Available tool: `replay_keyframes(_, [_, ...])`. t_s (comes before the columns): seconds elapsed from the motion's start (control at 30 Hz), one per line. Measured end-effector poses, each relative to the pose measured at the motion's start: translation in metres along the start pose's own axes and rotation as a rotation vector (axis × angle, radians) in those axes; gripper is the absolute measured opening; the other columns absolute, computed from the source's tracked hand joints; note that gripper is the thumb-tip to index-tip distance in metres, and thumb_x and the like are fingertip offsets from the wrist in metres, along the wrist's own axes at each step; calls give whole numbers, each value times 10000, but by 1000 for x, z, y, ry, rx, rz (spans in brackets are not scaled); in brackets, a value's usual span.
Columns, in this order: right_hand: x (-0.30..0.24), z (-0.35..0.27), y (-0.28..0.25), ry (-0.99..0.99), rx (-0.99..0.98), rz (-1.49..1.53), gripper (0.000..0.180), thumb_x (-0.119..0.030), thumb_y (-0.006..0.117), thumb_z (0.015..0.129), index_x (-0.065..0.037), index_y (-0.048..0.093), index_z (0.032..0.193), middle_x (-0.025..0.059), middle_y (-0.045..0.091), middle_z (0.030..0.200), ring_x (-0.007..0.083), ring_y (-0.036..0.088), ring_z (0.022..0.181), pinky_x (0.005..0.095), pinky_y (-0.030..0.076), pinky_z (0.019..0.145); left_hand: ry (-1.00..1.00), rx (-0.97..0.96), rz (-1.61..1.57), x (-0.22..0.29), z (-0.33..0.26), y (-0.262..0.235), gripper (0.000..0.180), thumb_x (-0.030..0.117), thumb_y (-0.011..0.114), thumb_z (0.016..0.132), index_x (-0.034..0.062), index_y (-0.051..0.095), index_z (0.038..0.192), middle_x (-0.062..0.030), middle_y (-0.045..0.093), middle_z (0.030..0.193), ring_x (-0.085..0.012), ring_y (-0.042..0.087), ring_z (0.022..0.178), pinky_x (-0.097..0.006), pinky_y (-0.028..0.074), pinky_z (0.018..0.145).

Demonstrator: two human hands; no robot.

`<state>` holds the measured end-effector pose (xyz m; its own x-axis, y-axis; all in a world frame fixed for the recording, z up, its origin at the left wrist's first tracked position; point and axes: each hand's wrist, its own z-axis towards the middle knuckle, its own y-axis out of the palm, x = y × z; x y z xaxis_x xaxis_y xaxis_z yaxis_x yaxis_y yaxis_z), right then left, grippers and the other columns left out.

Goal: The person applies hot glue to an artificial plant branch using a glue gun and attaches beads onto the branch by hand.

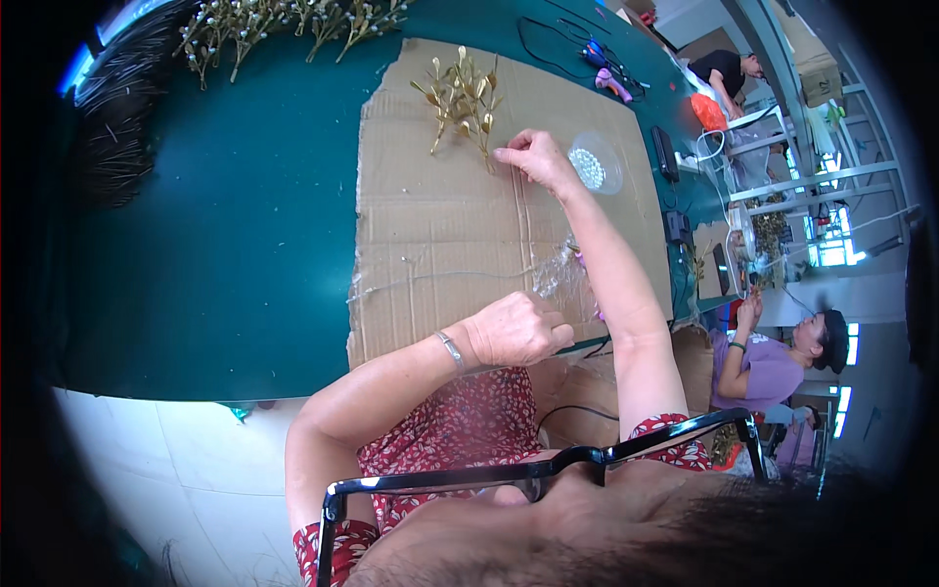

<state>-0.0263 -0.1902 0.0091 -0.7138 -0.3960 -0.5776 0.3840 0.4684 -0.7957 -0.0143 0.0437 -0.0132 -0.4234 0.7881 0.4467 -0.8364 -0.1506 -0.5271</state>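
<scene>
The right hand (540,160) has its fingertips at the stem of a golden sprig (468,102) on the cardboard (421,223); I cannot tell whether they pinch it. The left hand (518,329) is curled, its palm hidden, any grip unclear.
</scene>
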Motion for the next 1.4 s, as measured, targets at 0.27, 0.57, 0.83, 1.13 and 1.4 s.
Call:
replay_keyframes(0.27, [-20,-15,26,-94,145,156,309,-268,724,680,19,668,779,149,666,730,234,641,690,346,505,672,-102,202,74,1,11,-18,116,123,648,760,73,549,730,-83,513,600,-271,552,548,-382,453,511])
replay_keyframes(0.57, [-53,-19,-22,-228,-90,596,138,-126,657,843,3,664,890,-4,590,652,30,502,527,163,379,463,-923,1058,-549,-78,-3,-66,208,140,506,957,-26,520,1082,-72,597,901,-135,570,767,-252,470,708])
replay_keyframes(0.83, [-50,-150,-33,-264,123,391,117,-91,647,848,18,636,888,42,614,684,106,580,639,259,460,578,-751,683,-1130,-35,18,-50,401,203,456,983,-47,412,1295,-163,559,1204,-222,573,1069,-335,450,945])
replay_keyframes(1.13, [31,-252,-6,-103,596,198,271,-95,681,819,-35,598,1070,73,636,870,160,589,673,273,458,600,-819,541,-854,-37,3,-43,269,146,426,997,-47,507,1166,-86,615,871,-73,460,659,-207,395,605])
replay_keyframes(1.4, [112,-244,-35,318,359,48,420,-164,664,783,32,524,1127,115,634,914,191,619,810,333,482,754,-900,473,-722,-40,13,-40,275,123,451,981,2,388,1219,-60,601,785,-33,357,575,-188,349,537])
